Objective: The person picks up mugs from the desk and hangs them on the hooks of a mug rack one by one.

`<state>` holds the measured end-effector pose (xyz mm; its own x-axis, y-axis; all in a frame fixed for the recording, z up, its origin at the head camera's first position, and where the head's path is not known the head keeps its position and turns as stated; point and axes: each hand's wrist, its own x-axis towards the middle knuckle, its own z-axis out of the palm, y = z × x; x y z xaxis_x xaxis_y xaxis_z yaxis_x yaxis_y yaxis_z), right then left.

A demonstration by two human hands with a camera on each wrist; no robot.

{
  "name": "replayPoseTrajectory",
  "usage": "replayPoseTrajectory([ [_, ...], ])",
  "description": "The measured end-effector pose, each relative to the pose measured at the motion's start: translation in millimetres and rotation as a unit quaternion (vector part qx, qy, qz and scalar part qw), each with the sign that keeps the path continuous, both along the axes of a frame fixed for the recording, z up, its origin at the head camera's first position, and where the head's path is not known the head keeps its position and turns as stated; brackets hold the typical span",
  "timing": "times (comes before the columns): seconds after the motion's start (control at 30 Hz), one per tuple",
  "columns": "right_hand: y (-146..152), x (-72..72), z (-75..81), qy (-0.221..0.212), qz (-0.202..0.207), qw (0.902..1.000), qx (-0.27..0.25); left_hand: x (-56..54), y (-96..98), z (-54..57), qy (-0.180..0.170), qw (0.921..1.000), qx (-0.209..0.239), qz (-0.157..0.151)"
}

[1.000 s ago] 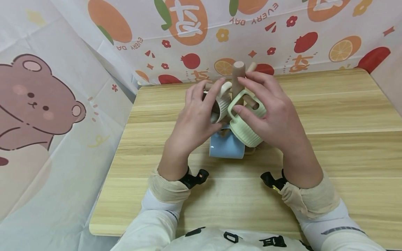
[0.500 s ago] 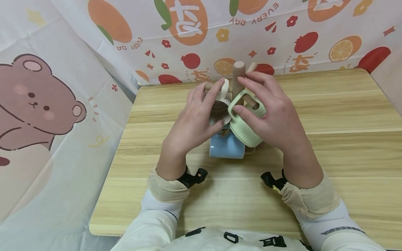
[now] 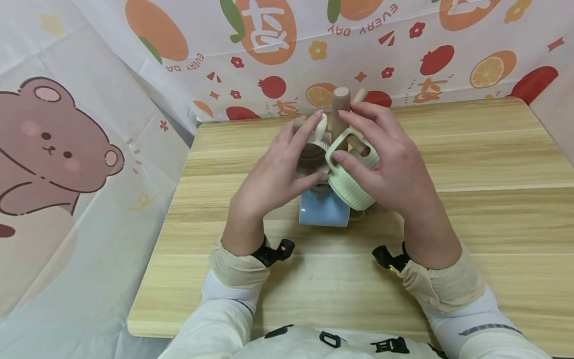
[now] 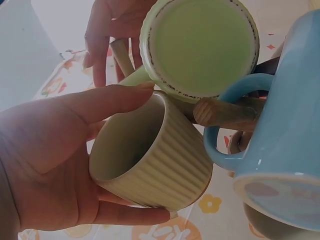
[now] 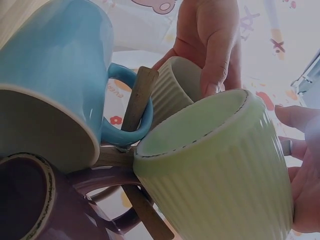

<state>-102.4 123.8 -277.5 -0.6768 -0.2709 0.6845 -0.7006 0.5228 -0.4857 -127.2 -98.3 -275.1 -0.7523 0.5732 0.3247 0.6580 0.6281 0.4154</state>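
Observation:
A wooden mug tree with a thick upright post (image 3: 341, 107) bears several mugs. My left hand (image 3: 271, 172) grips a white ribbed mug (image 4: 160, 160), thumb at its rim and fingers along its far side. Its mouth is tilted toward me, its handle up beside the post. My right hand (image 3: 387, 159) holds a light green ribbed mug (image 3: 350, 187), thumb at the handle and fingertips near the post. A wooden peg (image 3: 357, 145) passes through that handle. Below, a blue mug (image 3: 324, 208) hangs by its handle from another peg (image 4: 215, 112).
A dark purple mug (image 5: 95, 212) hangs under the blue one in the right wrist view. The wood-grain table (image 3: 498, 214) reaches back to a fruit-print curtain (image 3: 403, 45). A bear-print sheet (image 3: 148, 239) hangs at the left.
The white mug has turned so that its mouth faces more toward me. My left wrist has shifted slightly left and the thumb has moved right. My right hand and the green mug stay nearly still.

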Motion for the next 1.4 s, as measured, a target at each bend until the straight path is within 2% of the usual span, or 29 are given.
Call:
replayPoseTrajectory([
  [0.37,1.5,0.3,1.2,0.005,-0.004,0.9999,0.011,-1.8,1.7,-1.4,0.012,0.9998,-0.015,0.009],
  [0.6,-1.5,0.3,1.0,-0.002,0.0,0.9995,-0.03,-1.9,1.7,-0.5,0.006,0.9997,-0.019,0.013],
  [0.7,0.0,-0.5,1.1,0.009,-0.001,0.9999,-0.01,-1.7,0.7,0.3,0.004,0.9999,-0.013,0.009],
  [0.87,-0.1,-0.8,0.8,0.01,-0.001,0.9999,-0.012,-1.0,-0.4,2.5,-0.002,1.0,-0.002,0.007],
  [1.4,-1.1,0.9,1.1,-0.001,0.001,0.9999,-0.014,0.2,-2.0,2.2,-0.006,0.9999,-0.007,0.008],
])
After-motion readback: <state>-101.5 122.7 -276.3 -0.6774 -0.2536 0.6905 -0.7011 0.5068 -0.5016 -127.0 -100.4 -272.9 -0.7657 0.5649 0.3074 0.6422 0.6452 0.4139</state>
